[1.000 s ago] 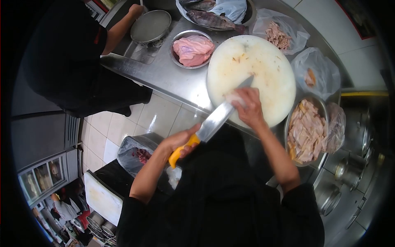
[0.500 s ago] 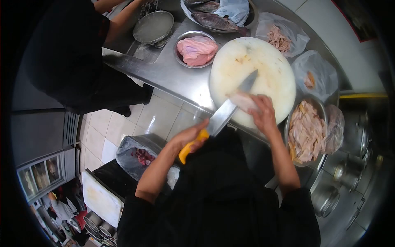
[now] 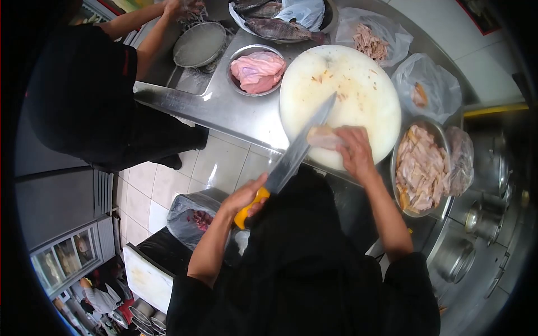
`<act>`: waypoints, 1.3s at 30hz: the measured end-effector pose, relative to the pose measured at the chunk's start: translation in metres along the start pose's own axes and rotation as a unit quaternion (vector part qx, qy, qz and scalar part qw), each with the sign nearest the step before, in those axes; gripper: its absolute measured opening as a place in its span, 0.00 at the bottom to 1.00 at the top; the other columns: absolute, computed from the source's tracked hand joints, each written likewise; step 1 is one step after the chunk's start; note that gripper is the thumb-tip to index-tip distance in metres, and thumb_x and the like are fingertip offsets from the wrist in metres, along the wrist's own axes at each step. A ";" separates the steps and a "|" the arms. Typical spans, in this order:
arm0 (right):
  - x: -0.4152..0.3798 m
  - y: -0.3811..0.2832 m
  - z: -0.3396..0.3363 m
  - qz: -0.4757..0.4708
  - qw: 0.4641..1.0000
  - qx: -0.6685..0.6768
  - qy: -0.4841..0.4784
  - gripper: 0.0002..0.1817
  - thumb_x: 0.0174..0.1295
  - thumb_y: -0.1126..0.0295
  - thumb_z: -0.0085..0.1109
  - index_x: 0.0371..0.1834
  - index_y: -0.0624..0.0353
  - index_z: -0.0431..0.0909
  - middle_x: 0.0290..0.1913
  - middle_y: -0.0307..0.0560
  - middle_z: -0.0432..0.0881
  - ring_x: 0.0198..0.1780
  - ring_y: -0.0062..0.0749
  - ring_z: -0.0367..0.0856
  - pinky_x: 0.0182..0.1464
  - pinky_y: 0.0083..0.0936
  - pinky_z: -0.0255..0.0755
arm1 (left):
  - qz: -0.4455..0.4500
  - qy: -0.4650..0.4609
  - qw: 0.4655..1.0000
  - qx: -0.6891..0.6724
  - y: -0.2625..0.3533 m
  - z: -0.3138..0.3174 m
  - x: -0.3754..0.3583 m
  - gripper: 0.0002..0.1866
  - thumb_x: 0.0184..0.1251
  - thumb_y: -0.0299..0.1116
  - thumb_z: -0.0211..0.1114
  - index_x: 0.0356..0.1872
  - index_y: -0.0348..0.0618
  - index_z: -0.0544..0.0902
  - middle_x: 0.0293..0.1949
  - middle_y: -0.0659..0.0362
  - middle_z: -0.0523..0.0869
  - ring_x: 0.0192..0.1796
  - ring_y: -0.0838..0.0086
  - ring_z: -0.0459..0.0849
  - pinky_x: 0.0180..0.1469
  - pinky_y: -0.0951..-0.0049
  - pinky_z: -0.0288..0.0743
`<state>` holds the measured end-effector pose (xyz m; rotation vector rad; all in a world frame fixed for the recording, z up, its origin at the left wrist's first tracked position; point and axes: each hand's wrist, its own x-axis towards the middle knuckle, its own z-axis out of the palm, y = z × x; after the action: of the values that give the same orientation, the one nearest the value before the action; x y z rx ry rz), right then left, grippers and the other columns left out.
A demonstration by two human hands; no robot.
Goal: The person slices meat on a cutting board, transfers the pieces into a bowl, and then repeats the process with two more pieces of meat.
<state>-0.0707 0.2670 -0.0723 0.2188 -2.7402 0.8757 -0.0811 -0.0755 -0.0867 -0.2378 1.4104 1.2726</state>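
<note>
I have the left hand [image 3: 245,197] clamped on the knife [image 3: 290,158], which slants up over the board [image 3: 358,81]. I see the right hand [image 3: 357,148] pinching the meat [image 3: 322,138] over the board's near part, right by the knife; whether they touch, I cannot tell.

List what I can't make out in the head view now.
All in the head view:
Meat piece: blurred; right hand covers one end.
Knife handle: left hand wraps over its middle.
Fish bowl: top edge cuts off its far side.
Crumbs on the board: too small to identify.
</note>
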 end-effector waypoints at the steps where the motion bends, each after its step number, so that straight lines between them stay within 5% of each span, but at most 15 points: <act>1: 0.000 0.001 0.000 -0.010 1.000 -0.004 0.001 0.24 0.52 0.81 0.67 0.55 0.58 0.83 0.55 0.52 0.83 0.58 0.53 0.76 0.65 0.41 0.70 | -0.004 -0.010 1.000 0.009 -0.001 -0.004 0.000 0.41 0.76 0.74 0.44 0.24 0.42 0.72 0.11 0.66 0.66 0.09 0.81 0.67 0.13 0.79 0.61; 15: -0.001 0.012 0.004 -0.028 0.999 0.019 -0.002 0.22 0.51 0.84 0.66 0.52 0.58 0.85 0.55 0.50 0.83 0.59 0.52 0.76 0.64 0.42 0.73 | -0.041 -0.029 0.991 0.121 0.021 -0.029 0.002 0.43 0.77 0.75 0.39 0.22 0.42 0.73 0.11 0.63 0.73 0.10 0.80 0.72 0.17 0.81 0.68; 36: 0.003 0.013 0.004 0.020 0.999 0.047 -0.004 0.23 0.53 0.80 0.70 0.56 0.63 0.85 0.53 0.55 0.83 0.56 0.52 0.79 0.60 0.41 0.75 | -0.066 -0.090 0.994 -0.005 0.054 0.017 0.035 0.42 0.72 0.80 0.40 0.23 0.47 0.67 0.11 0.67 0.63 0.08 0.81 0.64 0.10 0.79 0.61; 39: 0.002 0.013 0.006 0.026 0.999 0.048 0.005 0.24 0.53 0.80 0.70 0.57 0.63 0.84 0.54 0.55 0.83 0.56 0.52 0.79 0.60 0.40 0.76 | -0.059 -0.094 0.994 0.000 0.061 0.023 0.042 0.39 0.78 0.74 0.35 0.24 0.46 0.68 0.11 0.67 0.65 0.09 0.79 0.68 0.11 0.77 0.65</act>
<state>-0.0765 0.2739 -0.0833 0.1626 -2.7088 1.0192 -0.1267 -0.0129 -0.0819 -0.1924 1.2173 1.1665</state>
